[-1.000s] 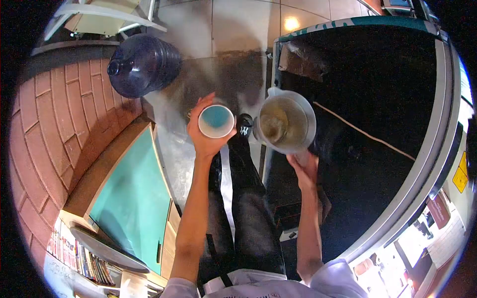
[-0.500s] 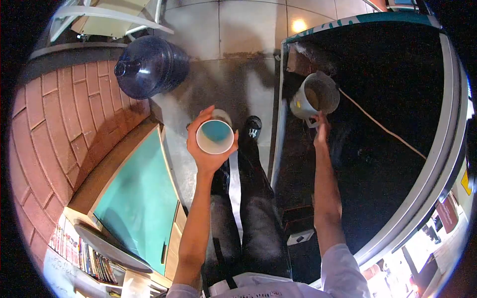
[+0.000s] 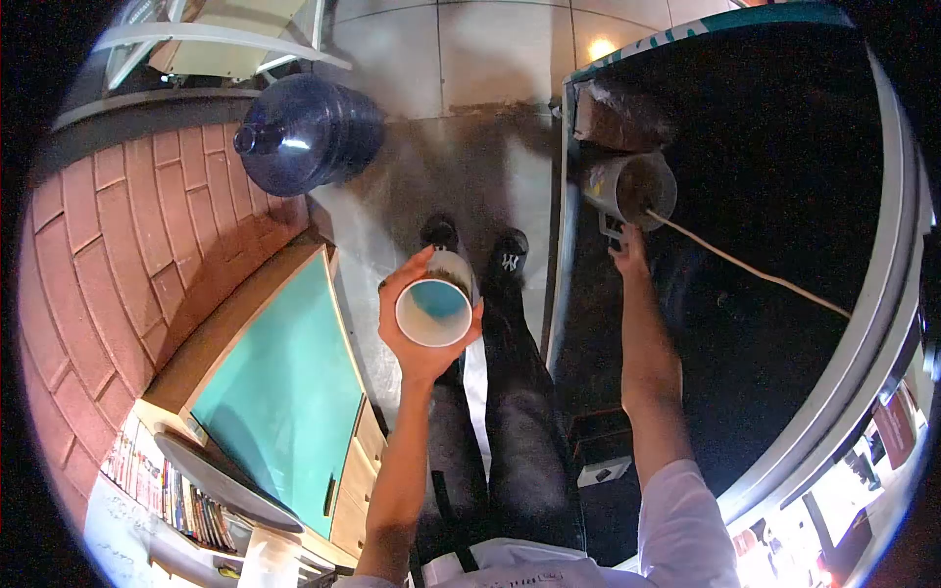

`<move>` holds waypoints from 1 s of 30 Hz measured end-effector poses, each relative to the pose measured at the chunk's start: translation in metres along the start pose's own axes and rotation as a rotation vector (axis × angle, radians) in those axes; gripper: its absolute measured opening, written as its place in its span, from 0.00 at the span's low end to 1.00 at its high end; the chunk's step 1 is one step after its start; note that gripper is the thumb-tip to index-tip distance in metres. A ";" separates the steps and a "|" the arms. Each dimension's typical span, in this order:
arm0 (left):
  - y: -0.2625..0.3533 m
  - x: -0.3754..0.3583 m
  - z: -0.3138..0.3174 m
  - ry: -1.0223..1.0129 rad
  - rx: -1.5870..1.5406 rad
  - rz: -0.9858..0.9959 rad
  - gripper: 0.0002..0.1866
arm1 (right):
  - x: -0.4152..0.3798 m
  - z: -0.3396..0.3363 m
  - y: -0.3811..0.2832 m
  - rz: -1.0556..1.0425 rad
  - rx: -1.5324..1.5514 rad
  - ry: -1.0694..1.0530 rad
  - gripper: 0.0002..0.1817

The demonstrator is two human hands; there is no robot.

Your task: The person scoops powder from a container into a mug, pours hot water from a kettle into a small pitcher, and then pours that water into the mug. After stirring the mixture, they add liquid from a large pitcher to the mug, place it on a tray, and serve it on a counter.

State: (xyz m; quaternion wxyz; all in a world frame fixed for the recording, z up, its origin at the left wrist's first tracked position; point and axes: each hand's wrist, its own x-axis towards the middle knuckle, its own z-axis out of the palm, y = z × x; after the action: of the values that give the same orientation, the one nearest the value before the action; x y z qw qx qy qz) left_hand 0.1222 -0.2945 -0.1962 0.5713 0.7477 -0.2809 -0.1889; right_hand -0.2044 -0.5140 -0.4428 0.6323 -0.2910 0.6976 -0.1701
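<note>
My left hand (image 3: 416,355) is wrapped around a white cup (image 3: 455,263) above my feet. The cup's round end faces up toward me and shows blue and white inside its rim. To the right, my right hand (image 3: 631,249) is at the handle of a pale translucent jug (image 3: 606,186), with its fingers bent around the handle. The jug is tilted over the dark surface (image 3: 765,196), its round opening facing right. A thin light cord (image 3: 750,272) crosses that surface and meets the jug's opening in the view.
A large blue water bottle (image 3: 312,135) lies on its side by the brick wall (image 3: 147,235). At the lower left stands a cabinet with a turquoise panel (image 3: 284,392). A reddish-brown block (image 3: 618,118) sits just beyond the jug. Books (image 3: 191,505) fill a shelf.
My left hand and the cup have moved down and slightly right in view. The jug has tilted further, its opening turned more to the right. The view has shifted slightly.
</note>
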 end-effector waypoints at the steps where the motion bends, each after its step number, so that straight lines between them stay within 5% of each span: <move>1: 0.006 -0.002 -0.002 0.005 0.001 0.003 0.39 | -0.008 -0.006 -0.001 -0.060 -0.203 -0.101 0.41; 4: 0.029 -0.008 -0.007 0.044 0.008 -0.029 0.39 | -0.050 0.007 -0.029 0.222 0.193 0.087 0.40; 6: 0.045 -0.010 -0.012 0.108 -0.053 -0.047 0.39 | -0.054 -0.003 0.002 0.272 0.096 0.147 0.35; 8: 0.061 -0.015 -0.022 0.130 -0.041 -0.004 0.40 | -0.043 -0.039 0.067 0.196 -0.046 -0.157 0.21; 9: 0.070 -0.017 -0.027 0.150 -0.034 0.023 0.40 | -0.082 -0.003 0.055 0.190 -0.144 -0.007 0.08; 10: 0.082 -0.018 -0.033 0.165 -0.062 0.025 0.40 | -0.047 -0.030 0.128 0.090 0.067 -0.088 0.08; 12: 0.110 -0.024 -0.049 0.200 -0.053 0.038 0.40 | -0.148 0.040 0.069 0.151 0.021 -0.342 0.25; 13: 0.124 -0.024 -0.057 0.208 -0.048 0.034 0.40 | -0.189 0.076 0.031 0.264 0.038 -0.322 0.26; 16: 0.156 -0.031 -0.083 0.237 -0.082 0.134 0.39 | -0.258 0.137 -0.029 0.177 -0.142 -0.514 0.27; 23: 0.202 -0.071 -0.163 0.290 -0.022 0.131 0.38 | -0.424 0.240 -0.174 -0.317 -0.719 -1.318 0.42; 25: 0.199 -0.083 -0.189 0.344 -0.035 0.144 0.37 | -0.466 0.259 -0.182 -0.909 -0.765 -1.660 0.48; 30: 0.170 -0.123 -0.260 0.472 -0.102 0.105 0.38 | -0.547 0.304 -0.121 -1.105 -0.916 -1.641 0.45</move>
State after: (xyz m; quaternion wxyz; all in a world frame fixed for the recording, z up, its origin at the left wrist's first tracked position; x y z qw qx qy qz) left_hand 0.1497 -0.0538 0.0338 0.6672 0.7256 -0.1683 0.0068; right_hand 0.1342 -0.2282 0.0160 0.5732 -0.7971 -0.1669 0.0910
